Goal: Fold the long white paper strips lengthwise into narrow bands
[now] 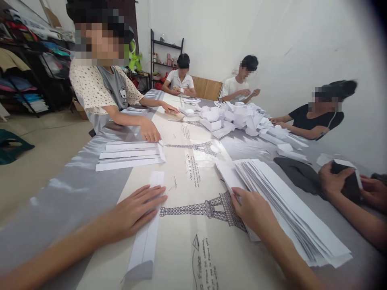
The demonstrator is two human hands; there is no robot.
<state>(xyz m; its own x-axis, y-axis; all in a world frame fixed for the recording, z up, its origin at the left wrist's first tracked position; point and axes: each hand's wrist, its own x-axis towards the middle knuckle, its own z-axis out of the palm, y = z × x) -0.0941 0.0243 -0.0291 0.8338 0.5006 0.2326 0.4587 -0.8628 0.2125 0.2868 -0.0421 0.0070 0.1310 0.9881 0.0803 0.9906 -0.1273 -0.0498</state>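
Note:
My left hand (137, 211) lies flat with fingers stretched over a folded white paper strip (145, 253) with lengthwise creases. The strip's near end curls up a little. On the other side, my right hand (252, 209) pinches the edge of a white paper sheet (225, 169) at the left of a fanned stack of paper (281, 201). Part of that sheet is hidden under my hand. Between my hands, the table runner (181, 241) shows a printed Eiffel Tower.
Folded paper strips (130, 155) lie at the far left, by a co-worker's hand (151, 131). A heap of folded white paper (236, 117) covers the table's far middle. At the right, another person's hands (338, 179) hold a black-and-white piece. Other people sit around the table.

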